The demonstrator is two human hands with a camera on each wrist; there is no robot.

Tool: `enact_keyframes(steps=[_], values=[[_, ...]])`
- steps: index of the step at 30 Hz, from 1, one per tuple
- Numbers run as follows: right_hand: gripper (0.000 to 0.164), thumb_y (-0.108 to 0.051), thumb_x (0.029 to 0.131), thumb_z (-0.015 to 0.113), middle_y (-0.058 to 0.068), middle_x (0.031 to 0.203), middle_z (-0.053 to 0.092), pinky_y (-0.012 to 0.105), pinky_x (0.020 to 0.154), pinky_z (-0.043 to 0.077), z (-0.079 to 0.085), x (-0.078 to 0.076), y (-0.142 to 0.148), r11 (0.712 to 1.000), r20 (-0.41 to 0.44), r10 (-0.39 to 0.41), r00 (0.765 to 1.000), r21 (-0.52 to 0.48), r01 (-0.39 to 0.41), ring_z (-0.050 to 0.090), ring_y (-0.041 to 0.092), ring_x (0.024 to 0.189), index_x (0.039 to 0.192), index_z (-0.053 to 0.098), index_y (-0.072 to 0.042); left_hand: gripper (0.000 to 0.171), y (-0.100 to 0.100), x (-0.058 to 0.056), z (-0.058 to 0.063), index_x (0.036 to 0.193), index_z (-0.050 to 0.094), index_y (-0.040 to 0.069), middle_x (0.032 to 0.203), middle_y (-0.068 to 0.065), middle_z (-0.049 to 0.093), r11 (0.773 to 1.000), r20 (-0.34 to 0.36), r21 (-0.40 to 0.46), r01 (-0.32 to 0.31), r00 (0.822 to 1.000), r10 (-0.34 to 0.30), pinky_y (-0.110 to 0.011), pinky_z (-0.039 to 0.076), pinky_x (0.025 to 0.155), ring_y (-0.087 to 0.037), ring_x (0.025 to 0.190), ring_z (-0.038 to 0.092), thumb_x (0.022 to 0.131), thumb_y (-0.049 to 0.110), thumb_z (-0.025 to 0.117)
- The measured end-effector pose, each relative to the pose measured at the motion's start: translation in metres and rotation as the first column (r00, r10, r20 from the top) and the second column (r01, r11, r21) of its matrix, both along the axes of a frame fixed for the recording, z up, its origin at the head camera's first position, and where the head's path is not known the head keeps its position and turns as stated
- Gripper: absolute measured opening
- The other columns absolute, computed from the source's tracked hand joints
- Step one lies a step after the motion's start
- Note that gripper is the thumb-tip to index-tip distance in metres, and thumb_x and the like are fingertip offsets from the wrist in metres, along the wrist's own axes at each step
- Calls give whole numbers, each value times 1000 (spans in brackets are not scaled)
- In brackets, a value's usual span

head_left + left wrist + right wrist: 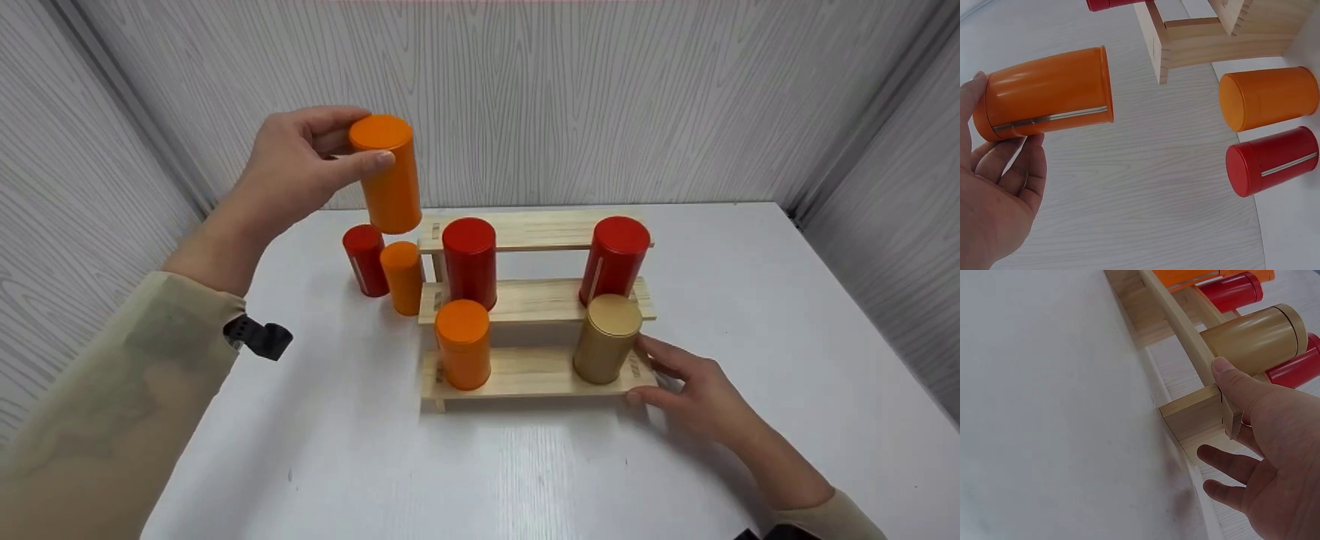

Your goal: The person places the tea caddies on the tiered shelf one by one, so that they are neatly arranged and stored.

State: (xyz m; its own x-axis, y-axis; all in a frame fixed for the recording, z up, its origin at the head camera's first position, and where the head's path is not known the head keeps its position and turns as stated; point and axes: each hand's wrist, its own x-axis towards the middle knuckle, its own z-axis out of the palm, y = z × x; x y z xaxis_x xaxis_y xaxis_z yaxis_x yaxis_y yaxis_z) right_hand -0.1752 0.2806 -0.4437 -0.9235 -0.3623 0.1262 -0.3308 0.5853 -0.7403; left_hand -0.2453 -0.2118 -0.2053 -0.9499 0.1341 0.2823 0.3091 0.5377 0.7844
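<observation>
An orange canister (395, 191) is in my left hand (296, 161), thumb on one side and fingers on the other. It hangs in the air above and left of a three-step wooden rack (532, 385). With my right hand (701, 397) I pinch the right end of the bottom step; in the right wrist view the thumb lies on its front edge. Beside that hand a gold canister (606, 345) stands on the bottom step, with another orange canister (465, 352) at the left end. Two red canisters, one left (470, 266) and one right (613, 262), stand on the middle step.
On the white table (337, 450), left of the rack, stand a red canister (366, 262) and an orange canister (403, 281) close together. The rack's top step (547, 229) is at the back. Wood-grained panels (600, 97) enclose the table at the back and sides.
</observation>
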Motion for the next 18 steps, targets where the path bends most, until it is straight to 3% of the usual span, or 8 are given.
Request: enact_keyframes(steps=[7,18], values=[[89,-41,85,90,9,160,51,50,109,51,1,0,0,1000,30,-11,999,7,11,54,34,143,160,50,-15,62,22,-10,2,150,61,15,141,-3,68,999,-45,15,40,998,-39,-32,50,111,-16,130,65,96,37,81],[89,-40,85,91,9,159,52,51,109,51,1,-1,-1,1000,40,-9,999,1,9,54,34,143,160,50,-15,62,59,-24,-1,151,60,15,140,0,69,993,-57,62,97,994,-94,-30,51,110,-14,128,65,96,36,81]])
